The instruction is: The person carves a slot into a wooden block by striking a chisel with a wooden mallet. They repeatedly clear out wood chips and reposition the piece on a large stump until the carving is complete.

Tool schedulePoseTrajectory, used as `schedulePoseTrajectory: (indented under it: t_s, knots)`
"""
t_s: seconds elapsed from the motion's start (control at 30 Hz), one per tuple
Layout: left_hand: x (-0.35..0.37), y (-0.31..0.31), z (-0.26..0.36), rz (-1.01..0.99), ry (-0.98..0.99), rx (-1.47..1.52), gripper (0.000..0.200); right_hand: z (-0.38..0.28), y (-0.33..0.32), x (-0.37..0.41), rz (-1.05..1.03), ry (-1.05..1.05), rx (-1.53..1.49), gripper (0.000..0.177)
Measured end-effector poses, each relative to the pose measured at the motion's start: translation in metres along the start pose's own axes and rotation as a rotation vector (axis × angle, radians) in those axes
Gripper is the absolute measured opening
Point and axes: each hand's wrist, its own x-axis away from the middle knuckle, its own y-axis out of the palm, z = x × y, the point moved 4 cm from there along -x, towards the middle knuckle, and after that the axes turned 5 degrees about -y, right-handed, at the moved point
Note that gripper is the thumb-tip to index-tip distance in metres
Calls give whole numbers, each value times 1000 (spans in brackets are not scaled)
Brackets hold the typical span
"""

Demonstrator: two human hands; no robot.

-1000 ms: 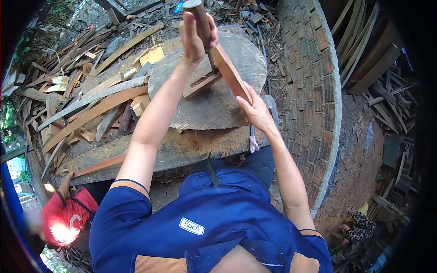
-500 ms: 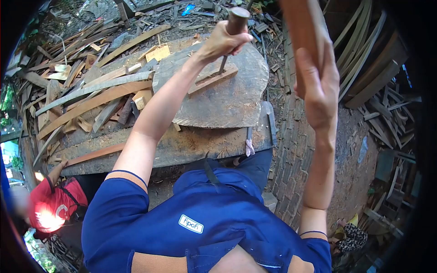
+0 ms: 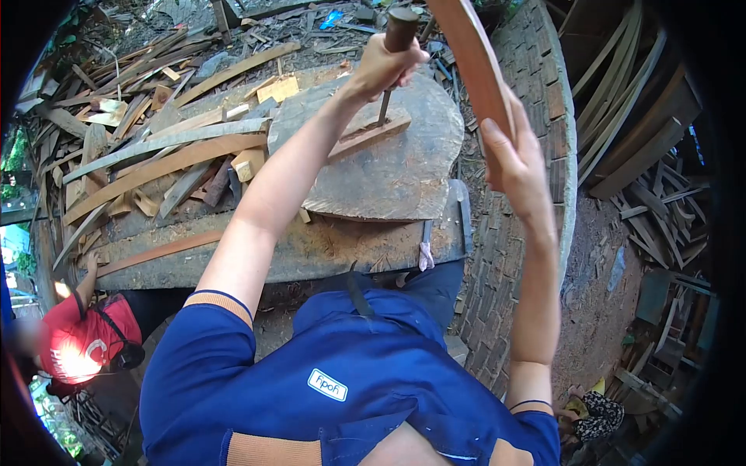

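Observation:
My left hand (image 3: 383, 68) is wrapped round the dark handle of a chisel (image 3: 402, 29). The chisel's narrow metal shank runs down to a small wooden block (image 3: 371, 133), where its tip meets a dark slot cut along the top. That block lies on a thick, flat-topped wooden stump (image 3: 388, 171). At the right, raised level with the chisel, my right hand (image 3: 519, 159) grips a long, slightly curved piece of reddish wood (image 3: 472, 54). Its far end is cut off by the top of the picture. A gap separates this wood from the chisel handle.
Heaped scrap wood (image 3: 124, 116) covers the left and back. A low bench (image 3: 342, 252) runs under the stump. A person in a red shirt (image 3: 74, 334) sits at the left, one hand near a thin strip of wood (image 3: 159, 252). Bent boards (image 3: 614, 85) lean at the right.
My right hand has swung left with the curved wood, closer to the chisel. My left hand keeps the chisel upright in the block's slot. The person in red has shifted slightly.

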Motion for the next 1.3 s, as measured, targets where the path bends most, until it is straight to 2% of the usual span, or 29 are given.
schedulePoseTrajectory:
  t_s: [0.1,0.2,0.27,0.3,0.37,0.4,0.47,0.53,0.6,0.7,0.73,0.8,0.83,0.87,0.9,0.93,1.0,1.23,1.3]
  knots:
    - [0,-9,0,172,28,69,13,41,31,0,-104,150,-86,60]
    - [7,-17,1,231,46,105,8,91,64,10,-310,403,52,62]
    - [18,-21,3,316,46,211,12,126,81,21,-314,163,262,63]
    - [22,-29,-1,334,42,207,12,119,84,27,-364,249,140,65]
    - [29,-58,-9,525,85,284,22,116,93,30,-352,240,153,66]
    - [31,-72,-14,545,70,338,27,115,93,31,-321,238,173,66]
    - [41,-93,-22,723,30,415,26,112,95,24,-335,235,189,66]
    - [52,-110,-29,794,5,584,26,107,101,19,-361,294,98,65]
    - [68,-118,-33,947,19,625,25,108,105,17,-360,268,86,64]
    - [85,-84,2,771,146,567,25,112,100,23,-336,231,170,63]
    - [87,-69,17,673,160,334,25,118,96,28,-313,211,117,63]
    - [82,-48,33,574,221,240,23,120,93,32,-298,179,70,62]
    - [79,-43,34,554,232,301,22,121,92,35,-305,202,112,62]
    - [75,-39,33,546,232,305,22,121,91,37,-307,228,154,62]
    - [69,-37,31,552,223,328,21,122,93,38,-329,339,105,62]
    - [64,-35,29,559,215,349,21,123,92,38,-318,340,107,62]
    - [61,-32,21,556,208,312,20,120,91,37,-302,227,134,63]
    - [63,-13,12,564,259,155,18,121,94,39,-289,236,168,64]
    - [63,-4,5,537,328,-44,17,123,94,39,-282,215,191,64]
